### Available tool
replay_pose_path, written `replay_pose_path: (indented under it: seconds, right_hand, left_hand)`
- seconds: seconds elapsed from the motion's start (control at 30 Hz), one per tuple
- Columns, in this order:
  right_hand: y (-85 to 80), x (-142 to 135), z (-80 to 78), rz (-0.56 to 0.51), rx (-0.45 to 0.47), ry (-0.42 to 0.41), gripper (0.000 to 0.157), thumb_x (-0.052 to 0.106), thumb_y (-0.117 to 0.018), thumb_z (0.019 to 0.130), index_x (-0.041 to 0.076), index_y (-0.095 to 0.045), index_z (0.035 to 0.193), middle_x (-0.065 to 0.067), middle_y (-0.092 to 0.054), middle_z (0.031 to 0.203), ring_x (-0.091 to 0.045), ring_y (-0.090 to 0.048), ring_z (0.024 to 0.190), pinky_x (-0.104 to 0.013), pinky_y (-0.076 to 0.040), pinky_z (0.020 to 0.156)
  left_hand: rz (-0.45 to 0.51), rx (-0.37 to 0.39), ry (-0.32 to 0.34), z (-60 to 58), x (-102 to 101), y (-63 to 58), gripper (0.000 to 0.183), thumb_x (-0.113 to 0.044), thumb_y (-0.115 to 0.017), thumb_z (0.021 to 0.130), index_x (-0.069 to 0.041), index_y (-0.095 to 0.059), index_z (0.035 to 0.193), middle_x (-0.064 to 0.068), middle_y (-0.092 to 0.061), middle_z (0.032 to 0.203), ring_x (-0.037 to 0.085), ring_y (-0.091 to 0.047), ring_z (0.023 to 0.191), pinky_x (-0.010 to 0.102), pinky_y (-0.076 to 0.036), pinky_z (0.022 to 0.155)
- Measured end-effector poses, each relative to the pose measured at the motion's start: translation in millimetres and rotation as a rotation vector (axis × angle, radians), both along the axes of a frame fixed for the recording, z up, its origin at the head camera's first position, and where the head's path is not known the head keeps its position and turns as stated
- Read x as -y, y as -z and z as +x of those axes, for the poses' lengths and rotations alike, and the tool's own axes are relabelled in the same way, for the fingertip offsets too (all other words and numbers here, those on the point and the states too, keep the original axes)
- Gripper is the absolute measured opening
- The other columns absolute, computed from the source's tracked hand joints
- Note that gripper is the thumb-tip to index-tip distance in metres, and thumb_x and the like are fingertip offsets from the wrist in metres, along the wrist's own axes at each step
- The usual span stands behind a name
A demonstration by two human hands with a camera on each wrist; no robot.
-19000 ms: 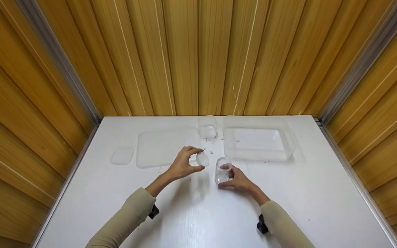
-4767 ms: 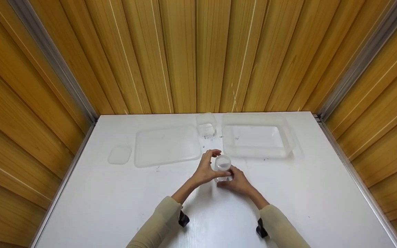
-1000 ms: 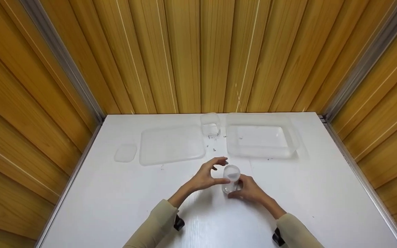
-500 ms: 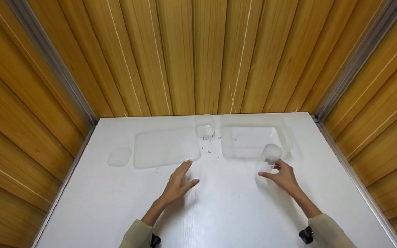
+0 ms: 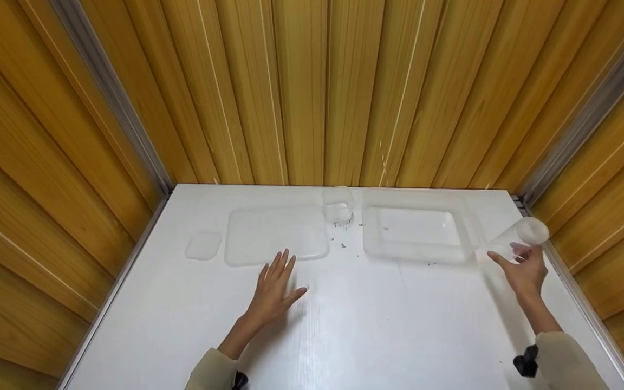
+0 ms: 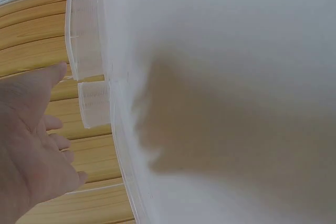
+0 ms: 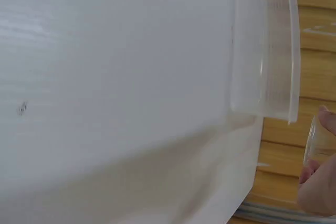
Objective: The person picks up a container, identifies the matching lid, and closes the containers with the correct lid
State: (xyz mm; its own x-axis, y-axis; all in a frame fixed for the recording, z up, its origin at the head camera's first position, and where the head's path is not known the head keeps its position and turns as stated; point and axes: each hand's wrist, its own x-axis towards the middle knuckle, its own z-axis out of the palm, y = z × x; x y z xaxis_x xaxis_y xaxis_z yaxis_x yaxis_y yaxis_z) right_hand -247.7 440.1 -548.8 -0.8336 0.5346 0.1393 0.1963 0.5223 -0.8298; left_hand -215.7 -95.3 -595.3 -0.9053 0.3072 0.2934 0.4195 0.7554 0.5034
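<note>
My right hand (image 5: 526,273) grips a clear cylindrical jar (image 5: 507,238) near the table's right edge. The jar is tilted up and to the right, its whitish round lid (image 5: 534,231) facing me. In the right wrist view only the thumb and some fingertips show, curved round the clear jar (image 7: 313,142) at the frame's right edge. My left hand (image 5: 270,295) holds nothing; its fingers are straight and spread, close to the near edge of a large translucent flat lid (image 5: 274,233). Its shadow falls on the table in the left wrist view.
A large clear rectangular box (image 5: 466,252) stands at the back right of the white table (image 5: 355,330). Left of it is a small square container (image 5: 338,201), with dark specks before it. A small square lid (image 5: 203,246) lies at the left. Wood-look panels wall the back and sides.
The left hand has let go of the jar's top and moved left, fingers spreading. The right hand has carried the jar from the middle to the right side, now tilted.
</note>
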Motion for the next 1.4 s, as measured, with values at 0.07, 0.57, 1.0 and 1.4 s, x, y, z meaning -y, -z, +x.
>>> replay_pose_path:
  seconds: [0.07,0.57,1.0,1.4]
  right_hand:
    - [8.2,-13.9,-2.8,-0.022,0.046,0.023,0.073,0.021,-0.08,0.088,0.001,-0.038,0.145,-0.016,-0.053,0.129,-0.021,-0.05,0.111,-0.025,-0.043,0.093]
    - [47.7,-68.7,8.9,-0.111,0.217,0.056,0.079,0.012,-0.07,0.094,-0.005,-0.023,0.155,-0.03,-0.039,0.138,-0.038,-0.04,0.121,-0.06,-0.033,0.12]
    - [47.7,-81.6,23.8,-0.119,0.282,-0.061,0.096,0.016,-0.069,0.094,-0.008,-0.002,0.158,-0.04,-0.022,0.157,-0.054,-0.028,0.143,-0.067,-0.029,0.119]
    - [37.3,-75.1,56.2,-0.122,0.464,-0.199,0.084,0.036,-0.059,0.102,-0.011,-0.016,0.156,-0.038,-0.026,0.155,-0.049,-0.039,0.136,-0.028,-0.056,0.091]
  left_hand:
    - [-0.034,-0.025,-0.02,-0.9,1.6,2.3,0.078,-0.039,-0.069,0.096,0.002,-0.039,0.155,0.025,-0.031,0.164,0.045,-0.027,0.153,0.07,-0.024,0.119]
    - [-0.066,-0.008,-0.075,-7.2,11.7,12.8,0.077,-0.043,-0.067,0.096,0.002,-0.042,0.153,0.024,-0.034,0.163,0.044,-0.029,0.152,0.068,-0.025,0.119]
    - [-0.108,0.012,-0.117,-11.1,7.3,16.2,0.079,-0.049,-0.064,0.096,0.001,-0.042,0.153,0.021,-0.034,0.164,0.043,-0.029,0.153,0.066,-0.025,0.12]
    - [-0.134,-0.004,-0.075,-12.2,3.8,15.5,0.079,-0.05,-0.064,0.096,-0.001,-0.042,0.154,0.019,-0.036,0.164,0.041,-0.03,0.153,0.066,-0.026,0.12]
